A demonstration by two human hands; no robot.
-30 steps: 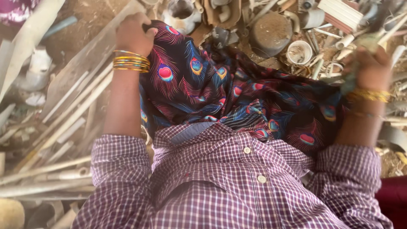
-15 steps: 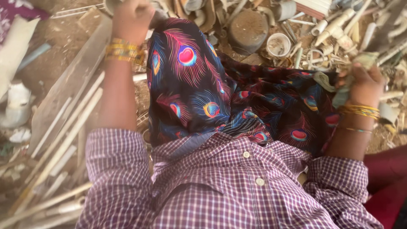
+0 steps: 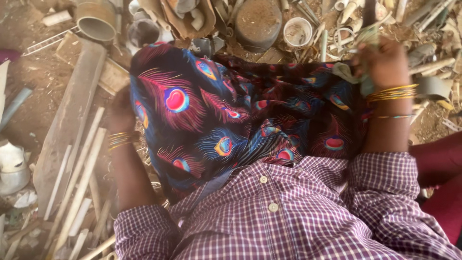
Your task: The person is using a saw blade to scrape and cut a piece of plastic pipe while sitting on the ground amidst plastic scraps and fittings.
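Over the lap, a dark peacock-feather cloth [image 3: 240, 115] is spread between the two hands. At its right edge the right hand [image 3: 385, 62] is closed, its fingers clamped on a pale greenish scrap [image 3: 363, 72] beside the cloth's hem; gold bangles [image 3: 392, 92] are worn at that wrist. The left hand [image 3: 120, 113] is half hidden behind the cloth's left edge, so its grip cannot be told. Wooden sticks [image 3: 79, 178] and a grey pipe [image 3: 98, 21] are scattered on the ground around.
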